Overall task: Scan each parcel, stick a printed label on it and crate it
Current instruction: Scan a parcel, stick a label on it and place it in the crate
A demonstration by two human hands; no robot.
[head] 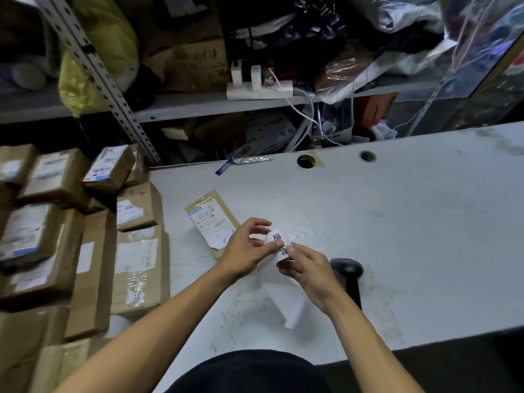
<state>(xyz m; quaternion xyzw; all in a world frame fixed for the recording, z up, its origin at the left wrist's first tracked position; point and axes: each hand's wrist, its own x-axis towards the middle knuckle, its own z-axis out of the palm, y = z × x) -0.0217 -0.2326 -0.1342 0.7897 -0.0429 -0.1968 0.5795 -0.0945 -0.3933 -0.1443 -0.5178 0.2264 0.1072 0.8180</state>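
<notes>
A white printed label (279,243) with dark characters is pinched between both hands above the white table (397,222). My left hand (246,248) pinches its left edge, and my right hand (304,266) pinches its lower right end. A white backing strip (286,304) trails down from the label toward me. A flat brown parcel (211,219) with a shipping slip lies on the table just left of my left hand. A black handheld scanner (348,275) rests on the table behind my right wrist.
Stacked brown cardboard parcels (85,236) fill the left side beside the table. A metal shelf (198,104) behind holds a white power strip (259,90), boxes and bags. Two cable holes (306,161) pierce the table's far edge. A blue-tipped wrapper (226,165) lies near it.
</notes>
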